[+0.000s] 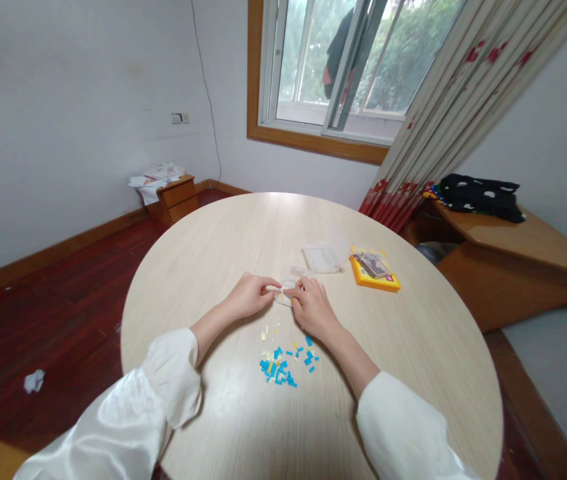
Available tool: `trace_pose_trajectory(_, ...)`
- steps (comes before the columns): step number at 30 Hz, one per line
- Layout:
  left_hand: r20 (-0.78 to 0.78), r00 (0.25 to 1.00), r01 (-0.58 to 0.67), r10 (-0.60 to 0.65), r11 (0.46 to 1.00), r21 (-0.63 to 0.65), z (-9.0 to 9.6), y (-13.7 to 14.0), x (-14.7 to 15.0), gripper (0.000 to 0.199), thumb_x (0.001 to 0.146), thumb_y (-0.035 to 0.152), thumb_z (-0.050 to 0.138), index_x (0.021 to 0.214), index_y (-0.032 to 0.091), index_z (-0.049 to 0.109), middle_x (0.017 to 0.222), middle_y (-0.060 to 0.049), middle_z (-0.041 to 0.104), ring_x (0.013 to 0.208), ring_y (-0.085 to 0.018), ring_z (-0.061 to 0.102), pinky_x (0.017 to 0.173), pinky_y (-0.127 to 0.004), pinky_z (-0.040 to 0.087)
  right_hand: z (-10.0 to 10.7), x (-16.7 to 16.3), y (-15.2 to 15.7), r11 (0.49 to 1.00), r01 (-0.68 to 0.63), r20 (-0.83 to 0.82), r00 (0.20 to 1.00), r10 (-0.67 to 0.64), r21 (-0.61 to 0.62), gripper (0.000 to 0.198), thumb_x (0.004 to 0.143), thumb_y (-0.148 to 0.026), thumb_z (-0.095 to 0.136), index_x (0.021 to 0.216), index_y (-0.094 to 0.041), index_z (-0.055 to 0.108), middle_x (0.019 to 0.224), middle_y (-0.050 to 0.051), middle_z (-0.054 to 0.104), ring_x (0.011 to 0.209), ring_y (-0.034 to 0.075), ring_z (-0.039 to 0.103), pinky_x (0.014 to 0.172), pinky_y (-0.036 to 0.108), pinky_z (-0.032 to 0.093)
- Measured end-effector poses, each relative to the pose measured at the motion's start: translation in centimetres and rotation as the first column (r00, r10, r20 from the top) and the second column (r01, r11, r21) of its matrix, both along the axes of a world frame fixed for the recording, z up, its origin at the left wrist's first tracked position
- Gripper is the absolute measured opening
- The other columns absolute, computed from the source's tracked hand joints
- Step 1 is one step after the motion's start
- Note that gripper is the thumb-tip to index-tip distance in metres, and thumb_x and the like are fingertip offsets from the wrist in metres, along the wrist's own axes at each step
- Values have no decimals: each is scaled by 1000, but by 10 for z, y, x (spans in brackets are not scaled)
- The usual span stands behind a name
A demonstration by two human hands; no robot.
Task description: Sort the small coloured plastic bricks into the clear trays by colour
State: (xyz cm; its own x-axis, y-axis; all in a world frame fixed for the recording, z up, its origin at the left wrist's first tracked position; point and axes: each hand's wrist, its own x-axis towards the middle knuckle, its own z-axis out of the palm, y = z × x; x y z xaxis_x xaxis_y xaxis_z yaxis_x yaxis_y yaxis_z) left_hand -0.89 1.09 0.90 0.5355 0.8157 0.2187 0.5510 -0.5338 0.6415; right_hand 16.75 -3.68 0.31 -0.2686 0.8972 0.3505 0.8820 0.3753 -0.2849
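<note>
My left hand (250,295) and my right hand (314,307) meet over the middle of the round table. Fingers of both are pinched close together at a small whitish thing with yellow spots (283,298); it is partly covered by my fingers and too small to name. Just beyond the fingertips lies a translucent plastic piece (299,271). Nearer to me, small blue building bricks (274,371) lie in a loose heap, with a few more blue bricks (308,358) to the right. Several pale yellow bricks (264,337) are scattered between the heap and my hands.
A clear plastic tray (320,259) and a yellow box (376,270) with a picture on it stand beyond my right hand on the wooden table (188,267). Behind are a window, a curtain (443,113), a small cabinet (178,200) and a side shelf (513,247) with dark cloth.
</note>
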Motion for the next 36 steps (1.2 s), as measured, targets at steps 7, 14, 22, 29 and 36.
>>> trace_pose_trajectory(7,-37,994,107,-105,993,51,2,-3,0,20,75,19,55,84,16,73,48,3,55,45,-8,42,59,-22,34,2,4,1,1000,12,-33,999,-13,-17,21,77,-9,53,85,-17,71,84,7,60,86,20,51,76,34,37)
trace_pose_trajectory(14,-1,989,149,-149,989,1,0,-3,1,23,75,14,51,82,14,73,52,2,57,50,-8,44,56,-20,33,12,2,3,983,55,-86,994,-71,-177,16,81,-23,57,82,-21,73,78,4,70,78,18,56,73,29,38)
trace_pose_trajectory(22,29,984,179,-178,980,-85,-3,-4,2,23,75,16,50,80,12,72,52,2,53,50,-7,41,52,-19,30,19,-5,3,933,198,-93,967,-235,-302,16,75,-22,58,69,-21,73,60,3,67,57,14,56,54,23,33)
trace_pose_trajectory(29,70,982,181,-173,975,-132,-3,-6,3,22,75,18,51,80,12,72,51,3,52,50,-7,39,51,-18,30,19,-5,1,943,220,-8,973,-229,-249,18,78,-17,54,66,-19,68,64,5,66,62,16,56,55,25,33)
trace_pose_trajectory(36,66,985,165,-161,983,-76,-7,-4,1,24,77,19,50,83,11,71,53,2,55,50,-8,42,52,-19,32,12,-2,-4,992,108,-135,984,-115,-58,12,82,-15,52,76,-16,62,75,6,63,76,19,55,70,29,38)
